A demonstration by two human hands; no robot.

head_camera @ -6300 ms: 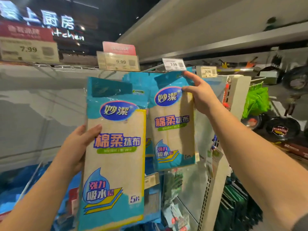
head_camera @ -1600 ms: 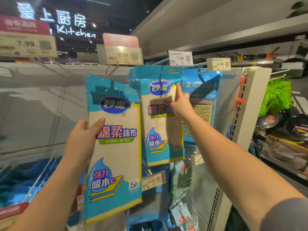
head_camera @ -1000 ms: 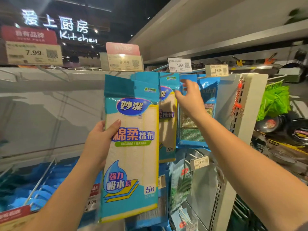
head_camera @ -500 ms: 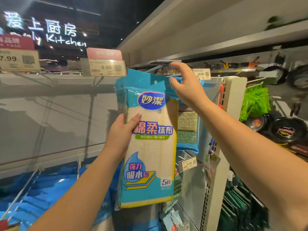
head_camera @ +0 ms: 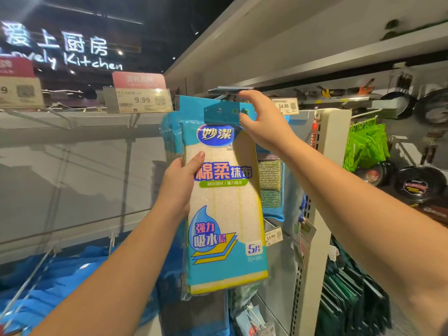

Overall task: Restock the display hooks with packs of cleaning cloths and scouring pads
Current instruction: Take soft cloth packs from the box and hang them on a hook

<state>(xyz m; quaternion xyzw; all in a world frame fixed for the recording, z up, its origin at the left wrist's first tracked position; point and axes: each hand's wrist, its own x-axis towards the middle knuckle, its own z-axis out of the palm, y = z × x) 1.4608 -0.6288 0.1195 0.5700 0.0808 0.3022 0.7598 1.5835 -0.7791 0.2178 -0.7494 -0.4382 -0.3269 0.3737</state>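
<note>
A person's left hand [head_camera: 180,180] grips the left edge of a tall pack of cleaning cloths [head_camera: 225,207], thumb across the front and fingers curled behind, holding it upright in front of a shop display. The right hand [head_camera: 263,122] reaches to the pack's blue top flap, thumb and fingers curved around its right corner, just below a raised price tag holder [head_camera: 230,89]. A scouring pad pack [head_camera: 270,180] hangs just behind, to the right. A 9.99 price label [head_camera: 141,100] sits to the left
</note>
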